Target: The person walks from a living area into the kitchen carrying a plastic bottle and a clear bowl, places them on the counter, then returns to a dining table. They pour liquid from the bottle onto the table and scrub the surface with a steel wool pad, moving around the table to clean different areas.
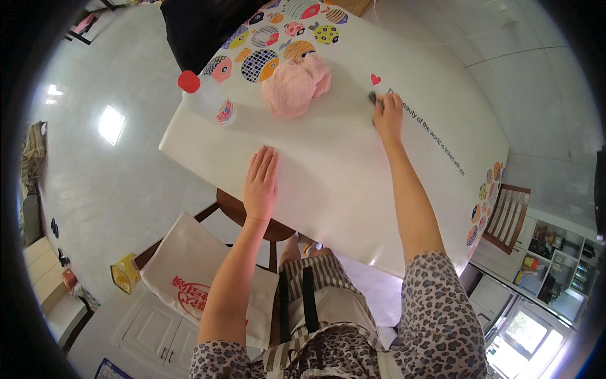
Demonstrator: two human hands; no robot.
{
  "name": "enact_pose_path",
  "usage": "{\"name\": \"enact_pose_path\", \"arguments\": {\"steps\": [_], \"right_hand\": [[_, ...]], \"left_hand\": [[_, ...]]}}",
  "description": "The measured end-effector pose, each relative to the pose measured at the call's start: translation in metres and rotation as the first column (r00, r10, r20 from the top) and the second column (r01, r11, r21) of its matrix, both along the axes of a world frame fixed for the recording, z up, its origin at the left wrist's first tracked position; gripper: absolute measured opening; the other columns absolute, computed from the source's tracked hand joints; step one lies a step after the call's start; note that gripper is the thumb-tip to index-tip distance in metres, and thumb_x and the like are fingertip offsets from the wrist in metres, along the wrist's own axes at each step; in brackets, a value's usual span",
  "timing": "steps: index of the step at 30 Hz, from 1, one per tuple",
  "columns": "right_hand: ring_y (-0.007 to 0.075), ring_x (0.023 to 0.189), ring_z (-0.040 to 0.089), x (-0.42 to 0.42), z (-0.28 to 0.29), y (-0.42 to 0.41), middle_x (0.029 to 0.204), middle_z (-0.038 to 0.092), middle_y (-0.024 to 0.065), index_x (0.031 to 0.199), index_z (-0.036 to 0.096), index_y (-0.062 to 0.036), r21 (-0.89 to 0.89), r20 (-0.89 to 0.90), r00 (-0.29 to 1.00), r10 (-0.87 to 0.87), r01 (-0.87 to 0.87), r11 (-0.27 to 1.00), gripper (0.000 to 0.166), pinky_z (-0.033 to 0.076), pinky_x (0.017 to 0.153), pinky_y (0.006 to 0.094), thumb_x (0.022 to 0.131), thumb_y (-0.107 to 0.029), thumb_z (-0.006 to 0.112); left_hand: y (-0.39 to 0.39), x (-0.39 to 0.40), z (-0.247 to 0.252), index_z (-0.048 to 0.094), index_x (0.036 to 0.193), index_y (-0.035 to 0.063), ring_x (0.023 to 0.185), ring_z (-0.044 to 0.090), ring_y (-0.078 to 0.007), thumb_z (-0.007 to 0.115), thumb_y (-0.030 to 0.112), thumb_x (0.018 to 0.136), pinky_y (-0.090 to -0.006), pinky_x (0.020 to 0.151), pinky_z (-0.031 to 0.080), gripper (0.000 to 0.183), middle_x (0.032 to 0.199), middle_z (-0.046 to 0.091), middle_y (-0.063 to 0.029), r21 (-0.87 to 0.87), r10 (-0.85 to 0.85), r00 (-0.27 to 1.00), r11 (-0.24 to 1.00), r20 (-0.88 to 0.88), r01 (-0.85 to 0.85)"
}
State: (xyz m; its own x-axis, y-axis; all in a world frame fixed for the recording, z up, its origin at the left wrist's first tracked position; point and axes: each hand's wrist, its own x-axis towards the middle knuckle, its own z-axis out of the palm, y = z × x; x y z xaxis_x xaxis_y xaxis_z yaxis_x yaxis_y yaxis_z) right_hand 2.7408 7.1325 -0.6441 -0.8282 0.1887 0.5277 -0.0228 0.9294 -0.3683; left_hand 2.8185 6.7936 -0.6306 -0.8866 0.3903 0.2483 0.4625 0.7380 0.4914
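Note:
My left hand [261, 184] lies flat on the white table cover [326, 175] near its front left edge, fingers together and nothing in it. Farther to the right, my right hand [389, 116] has its fingers closed around a small dark object [372, 97], mostly hidden, by the printed words. Between the hands and beyond them sits a crumpled pink cloth [293, 90] on the fish-patterned part of the cover. To its left stands a clear plastic bottle [206, 102] with a red cap.
A wooden chair [229, 213] with a white cloth bag [165, 265] over it is at the table's near left side. Another wooden chair [507, 218] stands at the far right end. A black item [194, 33] is beside the table's upper left edge.

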Motion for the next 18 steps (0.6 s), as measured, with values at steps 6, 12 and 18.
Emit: {"name": "enact_pose_path", "arguments": {"steps": [6,12,18], "right_hand": [[0.0312,0.098,0.055,0.071,-0.027,-0.131,0.099,0.059,0.0153,0.092,0.057,-0.0037,-0.045,0.142,0.907,0.397,-0.395,0.918,0.013,0.043,0.089,0.0418,0.08,-0.006,0.052],[0.0322,0.09,0.053,0.0,-0.002,-0.007,0.094,0.058,0.0133,0.092,0.058,-0.0035,-0.065,0.033,0.998,0.05,-0.048,0.997,0.017,0.044,0.079,0.042,0.077,0.0,0.051],[0.0316,0.092,0.053,0.074,-0.019,-0.14,0.095,0.056,0.0132,0.09,0.057,-0.0039,-0.192,0.028,0.94,0.341,-0.33,0.924,0.016,0.044,0.083,0.0433,0.074,-0.001,0.054]], "left_hand": [[-0.019,-0.001,-0.003,0.046,0.129,0.0031,0.129,0.039,-0.0278,0.047,-0.001,0.084,-0.0416,0.109,0.031,0.045,0.135,0.047,-0.0101,-0.086,0.009,0.999,0.996,-0.032,-0.011],[0.001,-0.001,0.001,0.047,0.128,0.0032,0.13,0.039,-0.0276,0.047,-0.003,0.083,-0.042,0.109,0.032,0.046,0.134,0.047,-0.0098,-0.013,-0.003,0.999,1.0,-0.032,0.003],[-0.019,0.001,-0.005,0.045,0.13,0.004,0.13,0.039,-0.0274,0.047,-0.004,0.082,-0.0421,0.109,0.031,0.049,0.135,0.046,-0.0094,-0.073,0.011,1.0,0.997,-0.023,-0.013]]}}
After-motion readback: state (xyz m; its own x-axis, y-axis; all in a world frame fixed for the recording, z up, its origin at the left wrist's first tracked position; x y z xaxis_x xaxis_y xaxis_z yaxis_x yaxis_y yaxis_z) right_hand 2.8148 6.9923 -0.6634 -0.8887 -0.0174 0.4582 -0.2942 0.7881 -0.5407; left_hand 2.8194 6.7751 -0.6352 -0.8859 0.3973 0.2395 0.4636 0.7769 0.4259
